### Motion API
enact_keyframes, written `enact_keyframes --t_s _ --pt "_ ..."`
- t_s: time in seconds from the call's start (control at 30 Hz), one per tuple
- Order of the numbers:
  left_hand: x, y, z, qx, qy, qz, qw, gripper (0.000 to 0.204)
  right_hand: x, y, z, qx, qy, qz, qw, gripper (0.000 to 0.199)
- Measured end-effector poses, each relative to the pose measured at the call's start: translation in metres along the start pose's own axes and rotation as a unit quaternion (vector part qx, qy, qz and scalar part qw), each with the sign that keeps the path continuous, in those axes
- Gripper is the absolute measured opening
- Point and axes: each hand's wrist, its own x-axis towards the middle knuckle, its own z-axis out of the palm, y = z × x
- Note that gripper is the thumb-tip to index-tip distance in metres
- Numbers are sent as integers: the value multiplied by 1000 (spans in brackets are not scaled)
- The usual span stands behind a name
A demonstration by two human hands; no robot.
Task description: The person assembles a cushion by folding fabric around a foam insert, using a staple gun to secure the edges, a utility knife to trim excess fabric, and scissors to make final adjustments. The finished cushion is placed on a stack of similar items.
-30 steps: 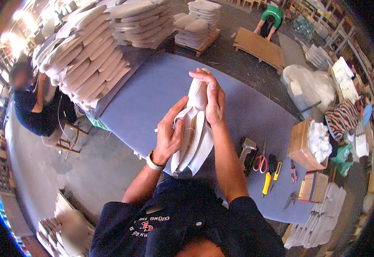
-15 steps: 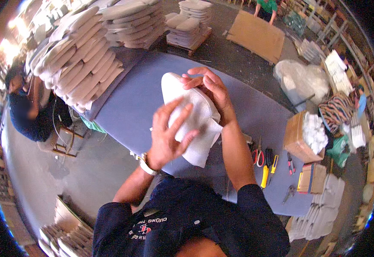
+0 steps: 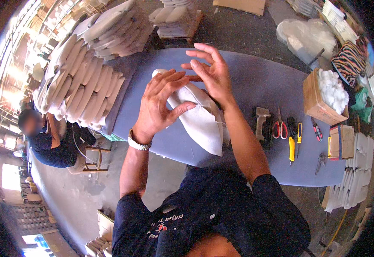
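A padded cushion piece covered in whitish fabric (image 3: 202,128) lies aslant on the blue-grey table (image 3: 255,79) before me, its pointed end toward my body. My left hand (image 3: 157,103), with a metal watch on the wrist, rests over its upper left side, fingers stretched and thumb spread on the fabric. At its far right edge is my right hand (image 3: 212,75), raised with fingers apart and nothing gripped. The fingertips of both hands come close together over the far end, so contact there is partly hidden.
Right of my forearm lie a staple gun (image 3: 262,124), red-handled scissors (image 3: 280,129), a yellow utility knife (image 3: 291,147), a screwdriver (image 3: 299,139) and pliers (image 3: 316,129). A carton of white stuffing (image 3: 318,100) stands beyond. Stacked cushions (image 3: 77,81) rise at left, near a seated person (image 3: 54,143).
The cushion has turned, its near end swinging to the right and lying lower. My left hand has slid up and left over it; my right hand has lifted and spread its fingers. The view has shifted.
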Motion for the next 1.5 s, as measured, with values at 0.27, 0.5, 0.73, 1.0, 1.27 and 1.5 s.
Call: enact_keyframes --t_s 0.27,0.5,0.73,1.0,1.27,1.5 --pt "5 31 -34 151 -106 -111 976 49 -52 -20 -30 -154 86 -52 983 20" --pt "-23 10 -50 -11 -91 -197 976 38 -70 13 3 -300 -80 -88 947 35" --pt "-23 13 -63 -20 -128 -165 978 41 -65 14 27 -291 -77 -91 949 37" --pt "-28 13 -50 -12 -86 -142 986 34 -66 12 22 -208 -91 11 974 26" --pt "-25 17 -42 3 -42 -104 994 34 -68 8 18 -211 -57 15 976 18" --pt "-23 23 -38 49 -29 -90 994 41 -61 1 33 -324 -42 -55 944 15"
